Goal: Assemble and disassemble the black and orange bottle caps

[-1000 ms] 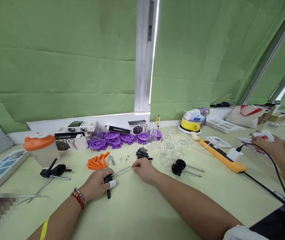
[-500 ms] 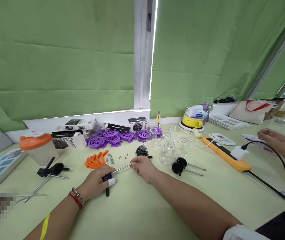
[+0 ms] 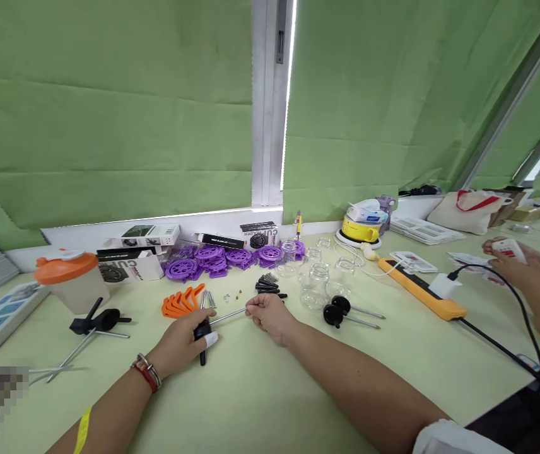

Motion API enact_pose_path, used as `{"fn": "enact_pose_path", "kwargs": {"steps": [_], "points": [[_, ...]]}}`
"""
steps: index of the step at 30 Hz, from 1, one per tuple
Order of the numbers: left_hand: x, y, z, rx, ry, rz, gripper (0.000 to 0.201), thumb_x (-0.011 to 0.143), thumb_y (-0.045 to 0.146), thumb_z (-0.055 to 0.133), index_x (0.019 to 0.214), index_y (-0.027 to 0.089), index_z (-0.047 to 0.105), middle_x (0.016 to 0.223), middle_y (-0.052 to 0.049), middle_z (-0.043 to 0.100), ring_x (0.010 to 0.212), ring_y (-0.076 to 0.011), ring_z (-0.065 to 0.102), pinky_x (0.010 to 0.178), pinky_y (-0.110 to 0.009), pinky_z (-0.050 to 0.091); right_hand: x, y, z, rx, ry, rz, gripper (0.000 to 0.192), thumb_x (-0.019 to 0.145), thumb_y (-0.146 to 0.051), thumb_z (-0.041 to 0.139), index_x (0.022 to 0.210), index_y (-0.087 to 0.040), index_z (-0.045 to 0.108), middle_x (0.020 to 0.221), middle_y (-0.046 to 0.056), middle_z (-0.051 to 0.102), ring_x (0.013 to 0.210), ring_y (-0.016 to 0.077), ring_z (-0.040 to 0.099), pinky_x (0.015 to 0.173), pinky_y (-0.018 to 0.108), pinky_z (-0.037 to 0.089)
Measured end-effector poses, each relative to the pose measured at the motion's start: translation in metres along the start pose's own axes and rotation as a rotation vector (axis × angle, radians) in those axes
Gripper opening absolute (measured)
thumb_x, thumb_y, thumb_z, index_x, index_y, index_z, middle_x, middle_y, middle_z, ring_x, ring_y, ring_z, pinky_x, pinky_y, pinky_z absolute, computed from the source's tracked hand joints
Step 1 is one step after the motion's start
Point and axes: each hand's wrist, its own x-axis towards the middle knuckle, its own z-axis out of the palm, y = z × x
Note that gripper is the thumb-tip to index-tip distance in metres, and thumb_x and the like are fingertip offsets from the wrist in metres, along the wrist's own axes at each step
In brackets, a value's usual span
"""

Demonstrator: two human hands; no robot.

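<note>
Near middle of the table (image 3: 270, 403): left hand (image 3: 187, 334) wrapped around a black piece (image 3: 202, 329), thumb (white wrap at its end) on the near side. A thin metal rod (image 3: 228, 316) runs right and slightly far from it. Right hand (image 3: 267, 315) closed in a fingertip pinch at the rod's far end; cannot tell whether some small part sits between those fingertips.

Risks, as judged. Pinch takes in little of the rod, so a twist or pull could slip it loose. If the two hands fall out of line, the rod could cant or bind in the black piece. Anything tiny in the pinch could drop and roll.

Small brass bits (image 3: 238, 294) and silvery bits (image 3: 226, 296) lie loose, just far of the rod; a careless sweep could scatter them. Black pieces (image 3: 268, 287) lie close beyond the right hand, clear jars (image 3: 318, 277) to its right; an outward elbow or wrist might knock either.
</note>
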Motion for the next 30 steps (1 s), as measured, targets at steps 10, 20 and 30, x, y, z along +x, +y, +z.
{"fn": "enact_pose_path", "kwargs": {"steps": [10, 20, 30], "points": [[-0.001, 0.004, 0.0, -0.043, 0.003, -0.017, 0.034, 0.08, 0.044, 0.055, 0.104, 0.021, 0.056, 0.09, -0.003, 0.062, 0.081, -0.0196, 0.057, 0.072, -0.029, 0.044, 0.016, 0.018, -0.004, -0.165, -0.014, -0.127, 0.008, 0.078, -0.021, 0.058, 0.073, -0.015, 0.056, 0.061, -0.003, 0.055, 0.046, 0.0062, 0.038, 0.045, 0.02, 0.03], [-0.001, 0.004, 0.001, -0.07, -0.026, 0.027, 0.031, 0.082, 0.045, 0.052, 0.098, 0.019, 0.057, 0.083, -0.002, 0.058, 0.075, -0.0174, 0.053, 0.07, -0.028, 0.042, 0.021, 0.022, -0.006, -0.43, -0.025, -0.188, 0.03, 0.083, -0.037, 0.051, 0.061, -0.017, 0.052, 0.055, -0.002, 0.05, 0.047, 0.0087, 0.036, 0.046, 0.023, 0.029], [-0.001, 0.002, 0.0, -0.119, -0.042, 0.013, 0.033, 0.082, 0.049, 0.051, 0.097, 0.02, 0.057, 0.082, -0.001, 0.057, 0.074, -0.0168, 0.052, 0.068, -0.027, 0.042, 0.022, 0.023, -0.006, -0.372, -0.068, -0.182, 0.039, 0.087, -0.048, 0.047, 0.065, -0.016, 0.053, 0.061, 0.0, 0.054, 0.048, 0.0082, 0.041, 0.048, 0.021, 0.032]]}}
